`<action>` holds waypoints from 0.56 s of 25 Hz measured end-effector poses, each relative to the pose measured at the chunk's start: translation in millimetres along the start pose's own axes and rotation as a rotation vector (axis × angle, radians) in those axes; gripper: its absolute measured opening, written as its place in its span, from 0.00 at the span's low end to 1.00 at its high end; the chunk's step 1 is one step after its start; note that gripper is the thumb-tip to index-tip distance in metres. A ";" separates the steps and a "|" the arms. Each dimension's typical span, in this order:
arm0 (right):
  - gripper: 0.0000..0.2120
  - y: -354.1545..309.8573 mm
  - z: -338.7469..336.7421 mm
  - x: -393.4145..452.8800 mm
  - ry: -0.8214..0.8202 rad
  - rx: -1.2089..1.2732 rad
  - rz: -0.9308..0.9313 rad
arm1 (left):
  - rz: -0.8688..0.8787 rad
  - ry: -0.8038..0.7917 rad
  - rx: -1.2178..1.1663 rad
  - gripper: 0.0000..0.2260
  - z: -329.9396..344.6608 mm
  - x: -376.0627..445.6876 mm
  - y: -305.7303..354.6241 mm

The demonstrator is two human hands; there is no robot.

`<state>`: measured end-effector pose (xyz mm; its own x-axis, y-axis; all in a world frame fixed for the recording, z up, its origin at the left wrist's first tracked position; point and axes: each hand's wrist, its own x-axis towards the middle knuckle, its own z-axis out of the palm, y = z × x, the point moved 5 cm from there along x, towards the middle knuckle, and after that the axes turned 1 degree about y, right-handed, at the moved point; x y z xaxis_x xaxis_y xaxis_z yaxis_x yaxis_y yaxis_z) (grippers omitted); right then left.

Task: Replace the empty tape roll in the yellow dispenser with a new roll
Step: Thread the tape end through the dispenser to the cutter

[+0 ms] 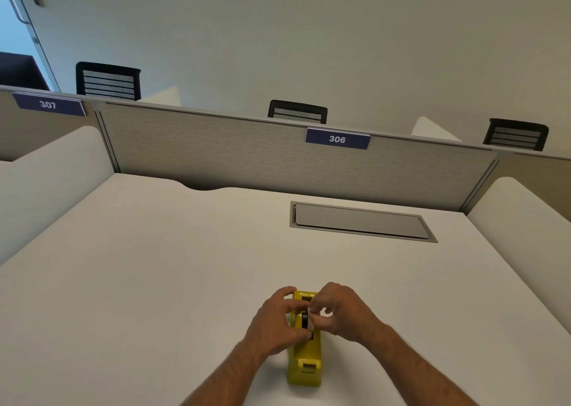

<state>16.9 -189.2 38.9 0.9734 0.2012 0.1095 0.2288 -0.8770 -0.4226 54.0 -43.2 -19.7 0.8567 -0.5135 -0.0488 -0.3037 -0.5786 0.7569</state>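
Dispenser (305, 353) stands on desk (154, 266); left hand (275, 322) grips its left side; right hand (340, 313) pinches roll (306, 320) at its top slot.

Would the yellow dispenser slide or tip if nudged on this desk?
The yellow dispenser is long and low, flat on the smooth white desk, so it would probably slide rather than tip. Both hands on it suggest it needs steadying.

Two numbers can be read, both in white digits on dark blue plates fixed to the top rail of the grey partition (247, 155). The plate "306" (337, 139) stands at about 12 o'clock from the desk; the plate "307" (48, 104) stands at about 10 o'clock.
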 end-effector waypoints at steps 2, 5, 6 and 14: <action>0.08 1.0 -0.2 0.9 -0.007 -0.008 0.008 | 0.008 0.005 0.011 0.28 -0.4 -0.7 1.3; 0.13 2.0 1.2 -1.4 -0.026 0.001 0.009 | 0.015 0.015 0.020 0.28 -0.2 -1.4 2.4; 0.13 1.6 1.3 -2.2 -0.028 0.007 0.009 | 0.015 0.017 0.018 0.28 -0.2 -1.4 2.6; 0.11 -1.2 -1.7 0.3 -0.054 0.001 0.003 | 0.004 0.009 0.008 0.27 1.3 0.6 1.4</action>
<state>16.9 -188.9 41.0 0.9732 0.2220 0.0600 0.2262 -0.8772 -0.4234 53.5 -45.1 -19.4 0.8590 -0.5105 -0.0397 -0.3107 -0.5813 0.7521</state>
